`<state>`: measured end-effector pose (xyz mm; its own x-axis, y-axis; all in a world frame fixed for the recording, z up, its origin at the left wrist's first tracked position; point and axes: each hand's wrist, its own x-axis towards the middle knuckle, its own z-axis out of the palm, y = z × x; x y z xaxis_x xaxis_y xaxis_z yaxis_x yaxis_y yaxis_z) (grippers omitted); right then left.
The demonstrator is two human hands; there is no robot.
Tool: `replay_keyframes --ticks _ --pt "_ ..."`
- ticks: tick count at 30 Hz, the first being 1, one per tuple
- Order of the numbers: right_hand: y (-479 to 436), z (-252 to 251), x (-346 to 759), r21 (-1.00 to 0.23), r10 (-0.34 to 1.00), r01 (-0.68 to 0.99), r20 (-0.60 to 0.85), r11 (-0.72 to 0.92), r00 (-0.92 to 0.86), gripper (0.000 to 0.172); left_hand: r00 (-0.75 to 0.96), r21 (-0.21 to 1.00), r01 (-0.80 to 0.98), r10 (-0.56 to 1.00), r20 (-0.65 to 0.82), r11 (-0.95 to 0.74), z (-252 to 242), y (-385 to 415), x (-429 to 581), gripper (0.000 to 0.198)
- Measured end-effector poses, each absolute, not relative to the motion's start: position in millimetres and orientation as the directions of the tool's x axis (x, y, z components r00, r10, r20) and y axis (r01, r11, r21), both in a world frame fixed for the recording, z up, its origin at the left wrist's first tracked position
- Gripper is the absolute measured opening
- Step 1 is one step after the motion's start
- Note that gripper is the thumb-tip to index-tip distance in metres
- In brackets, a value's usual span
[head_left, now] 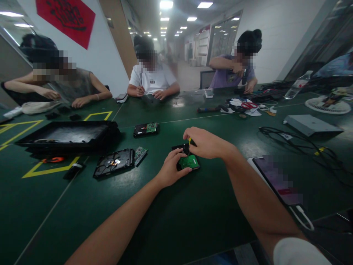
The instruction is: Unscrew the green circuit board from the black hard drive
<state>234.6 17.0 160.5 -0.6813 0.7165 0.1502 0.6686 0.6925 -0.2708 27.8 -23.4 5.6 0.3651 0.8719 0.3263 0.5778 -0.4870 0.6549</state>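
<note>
A hard drive (194, 162) with a green circuit board facing up lies flat on the green table in front of me. My left hand (172, 166) grips it, with the thumb along the near edge and the fingers over the far side. Above its far part, my right hand (206, 142) is closed around a screwdriver (191, 141) with a yellow and black handle. The screwdriver's tip is hidden. To the left lie a larger black drive (114, 163) and a loose circuit board (140, 156) touching or close to its right side. Farther back rests another hard drive (145, 129).
A black tray (66, 134) stands at the left. On the right are a phone (278, 180), black cables (300, 141), a grey metal box (313, 124) and a plastic bottle (298, 85). Several people sit across the table, working with their hands.
</note>
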Motion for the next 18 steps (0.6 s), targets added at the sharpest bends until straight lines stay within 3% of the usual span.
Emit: replay_keyframes --ticks 18 --pt "15.4 164.7 235.5 -0.268 0.793 0.749 0.127 0.606 -0.596 0.032 0.363 0.651 0.585 0.874 0.322 -0.483 6.5 -23.8 28.6 0.054"
